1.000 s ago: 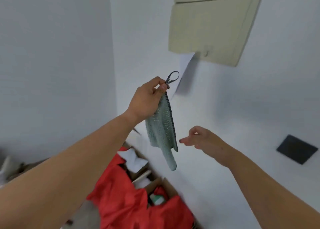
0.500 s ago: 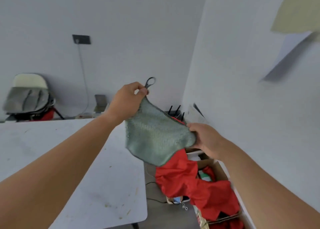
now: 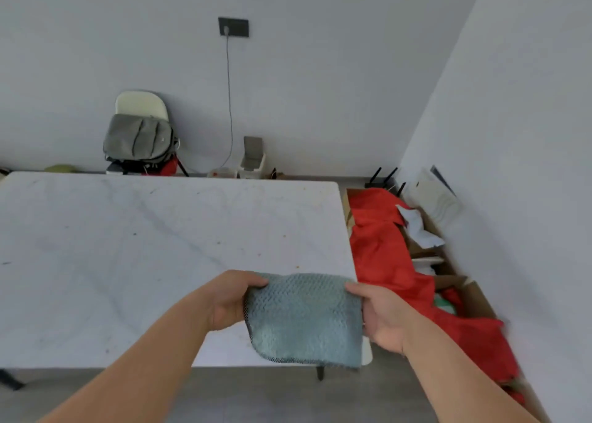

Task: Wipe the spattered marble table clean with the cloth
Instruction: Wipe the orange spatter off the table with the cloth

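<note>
A grey-green textured cloth (image 3: 304, 318) is stretched flat between both hands, above the near right corner of the table. My left hand (image 3: 229, 297) grips its left edge and my right hand (image 3: 382, 317) grips its right edge. The white marble table (image 3: 144, 246) spreads out ahead and to the left, dotted with small brown spatters and faint smears. The cloth hangs in the air; I cannot tell whether it touches the tabletop.
Cardboard boxes with red fabric (image 3: 384, 256) line the right wall beside the table. A chair with a grey bag (image 3: 141, 137) stands at the far wall, and a small white bin (image 3: 251, 161) sits beside a hanging cable. Grey floor lies below the near table edge.
The view swung from the wall corner to the table. My right hand took hold of the cloth, and both hands lowered it and spread it out flat over the table corner.
</note>
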Demonstrator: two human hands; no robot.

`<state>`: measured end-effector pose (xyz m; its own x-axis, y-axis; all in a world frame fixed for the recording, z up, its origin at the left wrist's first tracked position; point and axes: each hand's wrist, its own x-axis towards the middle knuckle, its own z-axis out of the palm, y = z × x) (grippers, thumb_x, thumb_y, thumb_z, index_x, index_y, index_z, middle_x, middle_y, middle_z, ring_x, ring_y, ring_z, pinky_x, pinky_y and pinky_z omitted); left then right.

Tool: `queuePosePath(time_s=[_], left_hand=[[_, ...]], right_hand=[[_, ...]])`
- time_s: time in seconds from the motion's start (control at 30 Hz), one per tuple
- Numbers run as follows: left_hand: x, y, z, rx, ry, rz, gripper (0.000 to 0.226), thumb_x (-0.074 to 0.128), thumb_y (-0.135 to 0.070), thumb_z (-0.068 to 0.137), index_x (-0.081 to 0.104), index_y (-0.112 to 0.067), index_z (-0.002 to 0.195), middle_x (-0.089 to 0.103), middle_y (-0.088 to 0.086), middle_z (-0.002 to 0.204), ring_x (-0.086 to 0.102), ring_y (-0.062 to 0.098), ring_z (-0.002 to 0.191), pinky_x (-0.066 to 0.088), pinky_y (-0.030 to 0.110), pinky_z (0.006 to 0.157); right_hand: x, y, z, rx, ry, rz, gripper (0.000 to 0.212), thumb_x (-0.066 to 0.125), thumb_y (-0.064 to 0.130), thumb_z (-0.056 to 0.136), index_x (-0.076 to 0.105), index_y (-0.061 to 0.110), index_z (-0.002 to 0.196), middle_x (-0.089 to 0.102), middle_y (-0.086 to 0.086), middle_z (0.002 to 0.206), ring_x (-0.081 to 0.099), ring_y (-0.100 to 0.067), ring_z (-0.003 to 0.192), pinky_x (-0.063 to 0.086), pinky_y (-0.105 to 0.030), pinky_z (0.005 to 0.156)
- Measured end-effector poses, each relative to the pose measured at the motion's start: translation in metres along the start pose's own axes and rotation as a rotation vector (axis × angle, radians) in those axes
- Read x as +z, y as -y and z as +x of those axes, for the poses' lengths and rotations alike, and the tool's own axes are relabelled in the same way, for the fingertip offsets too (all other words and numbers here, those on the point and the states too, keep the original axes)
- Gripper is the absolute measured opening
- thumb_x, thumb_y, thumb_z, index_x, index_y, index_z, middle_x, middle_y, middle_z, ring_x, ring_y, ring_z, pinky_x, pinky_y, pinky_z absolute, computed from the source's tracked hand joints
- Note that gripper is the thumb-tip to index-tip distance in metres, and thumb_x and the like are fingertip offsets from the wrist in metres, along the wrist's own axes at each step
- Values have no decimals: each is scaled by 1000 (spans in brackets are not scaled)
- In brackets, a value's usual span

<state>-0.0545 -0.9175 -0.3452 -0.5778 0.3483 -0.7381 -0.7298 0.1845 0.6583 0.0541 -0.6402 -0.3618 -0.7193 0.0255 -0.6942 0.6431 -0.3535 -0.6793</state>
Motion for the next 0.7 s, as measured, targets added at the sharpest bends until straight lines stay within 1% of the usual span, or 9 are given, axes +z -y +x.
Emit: queuePosePath(time_s=[0.1,0.2,0.23,0.3,0.37,0.43,0.53,0.63,0.7], left_hand=[[-42,15,8,20,-94,104,24,52,-16,108,65,-10,127,77,10,113,74,25,101,61,38,76],[-67,27,10,87,-199,437,21,57,-29,106,65,-17,121,73,6,109,71,21,90,60,31,66],[-72,32,11,113,-235,485,23,59,-32,104,61,-16,121,70,8,110,69,21,91,59,30,65],[-78,42,13,153,-262,453,31,64,-37,101,53,-19,123,66,9,115,68,23,97,61,34,73],[-84,53,16,176,-199,408,28,63,-34,101,53,-24,125,68,9,114,69,25,102,61,41,88],[-85,63,19,198,-130,460,15,62,-28,102,65,-25,117,71,6,112,68,26,108,55,45,100],[-80,72,22,220,-46,484,13,65,-24,100,76,-24,108,73,-4,114,66,17,113,51,42,106],[-68,72,22,248,48,656,25,78,-31,92,73,-23,116,71,-4,111,66,12,101,51,26,89],[-53,71,25,267,104,866,28,81,-30,88,72,-23,113,67,-4,100,63,13,85,46,23,75]], right_hand=[[24,-16,16,-27,-117,64,32,63,14,99,66,6,130,74,-14,122,70,-31,111,55,-42,95],[47,-33,27,-50,-193,80,27,64,4,98,65,3,125,74,-18,120,72,-33,108,58,-44,92],[52,-38,30,-56,-236,66,27,66,3,97,64,4,123,75,-18,118,73,-34,106,59,-43,88],[57,-45,32,-74,-319,10,32,71,3,94,63,11,124,75,-16,115,74,-32,103,60,-41,82],[57,-52,34,-83,-384,-138,37,76,8,91,62,22,122,74,-13,113,74,-28,102,61,-42,83],[54,-57,34,-90,-416,-360,31,79,15,88,68,29,113,73,-10,113,72,-24,102,61,-45,90],[45,-61,28,-103,-417,-578,19,77,18,90,75,24,108,73,-6,115,68,-15,102,55,-39,94],[31,-62,18,-51,-318,-758,40,81,26,87,71,17,125,65,2,125,61,-13,114,46,-29,96],[18,-65,9,-11,-281,-966,55,82,28,83,65,16,134,61,2,127,61,-15,114,46,-26,91]])
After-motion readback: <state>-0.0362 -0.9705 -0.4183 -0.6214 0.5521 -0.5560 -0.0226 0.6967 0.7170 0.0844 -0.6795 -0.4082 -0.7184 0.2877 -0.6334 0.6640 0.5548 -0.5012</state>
